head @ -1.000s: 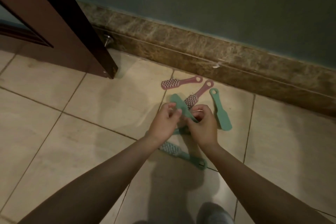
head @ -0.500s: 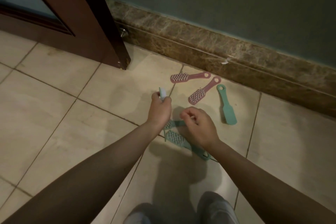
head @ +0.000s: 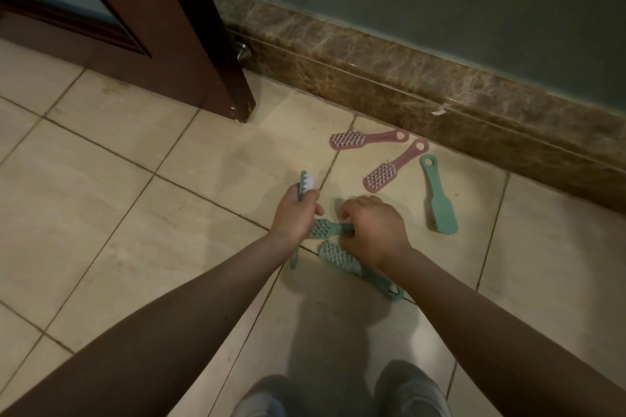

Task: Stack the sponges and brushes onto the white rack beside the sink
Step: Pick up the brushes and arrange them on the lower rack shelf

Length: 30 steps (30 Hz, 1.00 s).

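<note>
Beige floor tiles [head: 142, 200] fill the scene, running up to a brown marble skirting board [head: 423, 88] under a grey-green wall, with a dark wooden door [head: 162, 27] standing at the far left and a metal door stop [head: 242, 51] just behind its edge. Both bare arms reach down to the floor. Left hand [head: 293, 213] is clenched round a green brush [head: 305, 183], bristle end poking up and away out of the fist, handle tip peeking out below the wrist. Right hand [head: 372, 230], just beside it, has its fingers [head: 349, 232] curled onto the handle of a second green brush [head: 327, 228], whose bristled head points toward the left hand; whether that brush is off the tile I cannot tell. Right under the right wrist lies a third green brush [head: 342, 259], bristles up, its handle running off toward the person. Beyond the right hand's fingers, a pink brush [head: 394, 166] lies bristles up on a slant, and farther still another pink brush [head: 367, 139] lies nearly level, close to the skirting. Out to the right of the right hand sits a fourth green brush [head: 438, 195], back side up, hanging hole at its far end. Grey shoes [head: 406, 389] show at the bottom edge.
</note>
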Motion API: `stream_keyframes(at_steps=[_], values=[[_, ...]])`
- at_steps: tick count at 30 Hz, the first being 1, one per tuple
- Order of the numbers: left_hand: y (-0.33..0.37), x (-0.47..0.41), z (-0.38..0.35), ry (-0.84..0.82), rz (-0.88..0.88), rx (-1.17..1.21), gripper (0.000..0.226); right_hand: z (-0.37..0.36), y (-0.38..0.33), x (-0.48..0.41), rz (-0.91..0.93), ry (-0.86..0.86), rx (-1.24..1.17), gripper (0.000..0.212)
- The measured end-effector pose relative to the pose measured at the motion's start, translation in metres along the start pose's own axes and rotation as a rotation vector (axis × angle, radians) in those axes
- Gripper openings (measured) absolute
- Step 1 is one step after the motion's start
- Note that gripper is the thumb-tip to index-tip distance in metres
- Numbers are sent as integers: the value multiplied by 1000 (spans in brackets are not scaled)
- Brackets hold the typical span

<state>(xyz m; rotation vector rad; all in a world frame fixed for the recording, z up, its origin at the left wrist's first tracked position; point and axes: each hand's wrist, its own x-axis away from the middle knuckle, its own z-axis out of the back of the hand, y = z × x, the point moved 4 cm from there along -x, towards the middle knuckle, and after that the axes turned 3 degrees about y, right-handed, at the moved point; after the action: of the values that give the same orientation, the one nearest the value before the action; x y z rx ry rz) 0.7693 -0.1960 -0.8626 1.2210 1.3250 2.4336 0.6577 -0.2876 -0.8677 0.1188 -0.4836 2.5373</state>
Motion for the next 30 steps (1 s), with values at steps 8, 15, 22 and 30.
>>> stream_keyframes(at_steps=[8, 15, 22, 30], values=[[7, -5, 4, 14, -45, 214, 16, -5, 12, 0, -87, 40, -163, 12], [13, -25, -4, -16, 57, 297, 27, -4, 11, -15, -476, 119, -896, 15], [49, 17, 0, 58, 110, 275, 26, 50, -7, -2, -798, 96, -1255, 17], [170, 154, 24, -46, 168, 166, 29, 209, -51, 71, -875, 50, -1259, 23]])
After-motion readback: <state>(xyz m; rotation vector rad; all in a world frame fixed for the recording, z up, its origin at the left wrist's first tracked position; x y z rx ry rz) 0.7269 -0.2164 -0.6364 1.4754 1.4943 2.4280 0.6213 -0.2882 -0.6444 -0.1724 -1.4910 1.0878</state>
